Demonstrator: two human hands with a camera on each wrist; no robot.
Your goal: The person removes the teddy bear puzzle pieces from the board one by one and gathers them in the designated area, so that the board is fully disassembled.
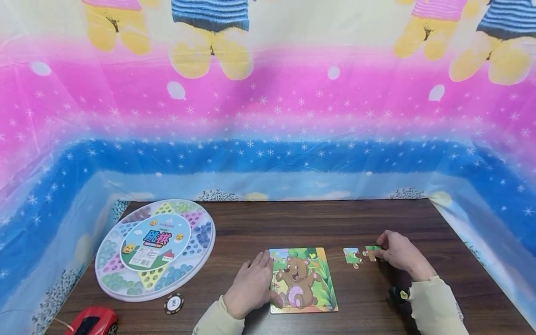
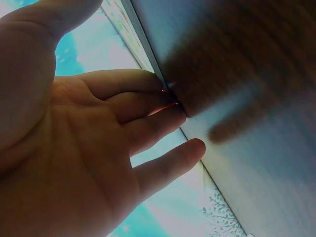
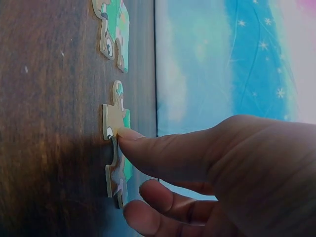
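Observation:
My left hand (image 1: 252, 284) rests along the left edge of a square bear puzzle (image 1: 303, 281) that lies flat on the table. Its fingers are extended, and in the left wrist view the fingertips touch the board's edge. Right of the board, my right hand (image 1: 399, 253) pinches a brown and green puzzle piece (image 3: 116, 116) lying on the table. The thumb presses on this piece while the other fingers curl near its end, partly hiding it in the head view. Another loose puzzle piece (image 1: 351, 257), green with part of a face, lies just left of it.
A round Chinese checkers set (image 1: 155, 249) with coloured marbles occupies the table's left side. Near it are a black and white chip (image 1: 173, 303) and a red toy car (image 1: 95, 321). A small dark object (image 1: 398, 295) sits beside my right wrist. Printed cloth (image 1: 268, 158) surrounds the table (image 1: 251, 223).

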